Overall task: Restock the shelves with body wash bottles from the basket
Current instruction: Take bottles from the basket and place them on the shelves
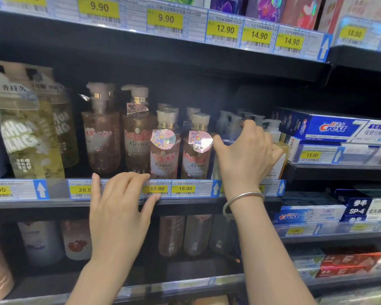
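1. Fingers point(128, 183) of the left hand point(119, 208) lie spread and loose over the front edge of the middle shelf point(53, 203), gripping nothing; the fingertips touch the price-label strip point(185, 189) just left of the 18.00 tags.
2. Far left on that shelf stand yellow-green refill pouches point(29, 133), then two tall pink pump bottles point(101, 137).
3. Right of these, two shorter pink Kustie bottles point(164, 155) stand at the shelf front, each with a round sticker at its neck.
4. Next, the right hand point(246, 155), a silver bangle point(242, 198) on its wrist, curls around a yellowish body wash bottle point(280, 155) standing on the shelf, thumb towards the left.
5. Behind it stand more pale pump bottles point(231, 124).
6. Far right, blue Crest toothpaste boxes point(330, 128) are stacked.
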Tool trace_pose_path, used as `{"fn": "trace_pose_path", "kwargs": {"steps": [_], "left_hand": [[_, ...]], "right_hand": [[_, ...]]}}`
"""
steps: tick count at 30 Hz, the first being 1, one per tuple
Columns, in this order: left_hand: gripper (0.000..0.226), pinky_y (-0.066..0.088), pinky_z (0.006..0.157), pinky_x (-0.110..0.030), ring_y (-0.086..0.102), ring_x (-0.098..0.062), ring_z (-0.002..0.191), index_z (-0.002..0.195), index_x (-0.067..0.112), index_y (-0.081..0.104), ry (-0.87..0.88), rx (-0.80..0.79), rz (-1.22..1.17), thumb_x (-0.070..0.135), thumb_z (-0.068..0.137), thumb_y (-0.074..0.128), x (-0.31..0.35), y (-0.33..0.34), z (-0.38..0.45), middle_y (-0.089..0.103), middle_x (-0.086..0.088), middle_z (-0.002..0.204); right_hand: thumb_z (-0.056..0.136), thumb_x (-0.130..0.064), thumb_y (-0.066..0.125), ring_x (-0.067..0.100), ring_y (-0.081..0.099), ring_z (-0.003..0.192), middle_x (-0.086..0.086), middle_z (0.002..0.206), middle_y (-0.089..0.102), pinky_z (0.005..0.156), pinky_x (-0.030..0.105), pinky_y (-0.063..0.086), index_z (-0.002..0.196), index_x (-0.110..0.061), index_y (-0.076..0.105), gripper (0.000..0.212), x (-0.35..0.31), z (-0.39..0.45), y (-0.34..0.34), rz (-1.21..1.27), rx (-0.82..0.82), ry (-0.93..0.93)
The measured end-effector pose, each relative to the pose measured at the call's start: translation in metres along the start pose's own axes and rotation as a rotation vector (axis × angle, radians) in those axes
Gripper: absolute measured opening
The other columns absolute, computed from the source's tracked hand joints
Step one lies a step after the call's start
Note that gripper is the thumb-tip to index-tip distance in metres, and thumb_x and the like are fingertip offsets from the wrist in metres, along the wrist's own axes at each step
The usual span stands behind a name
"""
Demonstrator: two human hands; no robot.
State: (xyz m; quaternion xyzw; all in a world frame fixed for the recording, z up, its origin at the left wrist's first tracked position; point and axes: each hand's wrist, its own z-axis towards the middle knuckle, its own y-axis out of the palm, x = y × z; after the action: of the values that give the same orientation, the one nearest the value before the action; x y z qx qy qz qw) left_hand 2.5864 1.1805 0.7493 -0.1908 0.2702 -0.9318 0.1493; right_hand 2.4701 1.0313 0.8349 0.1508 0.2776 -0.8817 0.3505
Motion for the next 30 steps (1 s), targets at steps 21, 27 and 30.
{"fn": "trace_pose_path", "kwargs": {"steps": [21, 27, 30], "left_hand": [[0.039, 0.02, 0.112, -0.059, 0.059, -0.027, 0.105, 0.108, 0.014, 0.066, -0.031, -0.013, 0.014, 0.025, 0.073, 0.078, 0.005, -0.001, -0.001, 0.065, -0.005, 0.107], [0.04, 0.023, 0.11, -0.061, 0.06, -0.029, 0.104, 0.108, 0.012, 0.066, -0.027, -0.001, 0.019, 0.025, 0.071, 0.079, 0.006, 0.0, -0.002, 0.065, -0.006, 0.107], [0.041, 0.022, 0.11, -0.06, 0.06, -0.028, 0.105, 0.108, 0.012, 0.066, -0.019, 0.006, 0.03, 0.025, 0.071, 0.079, 0.006, 0.001, -0.002, 0.065, -0.006, 0.108]], "right_hand": [[0.097, -0.039, 0.049, 0.027, 0.057, 0.097, 0.009, 0.101, 0.066, 0.086, 0.036, 0.037, 0.1, -0.009, 0.063, 0.033, 0.007, 0.023, -0.018, -0.013, -0.172, -0.092], [0.088, -0.042, 0.062, 0.027, 0.059, 0.105, 0.01, 0.115, 0.063, 0.089, 0.04, 0.046, 0.124, -0.011, 0.057, 0.047, 0.017, -0.01, -0.009, 0.142, 0.079, -0.164], [0.083, -0.041, 0.066, 0.03, 0.053, 0.118, 0.01, 0.124, 0.058, 0.1, 0.053, 0.041, 0.13, -0.015, 0.052, 0.055, 0.03, -0.031, -0.001, 0.056, 0.056, -0.259]]}}
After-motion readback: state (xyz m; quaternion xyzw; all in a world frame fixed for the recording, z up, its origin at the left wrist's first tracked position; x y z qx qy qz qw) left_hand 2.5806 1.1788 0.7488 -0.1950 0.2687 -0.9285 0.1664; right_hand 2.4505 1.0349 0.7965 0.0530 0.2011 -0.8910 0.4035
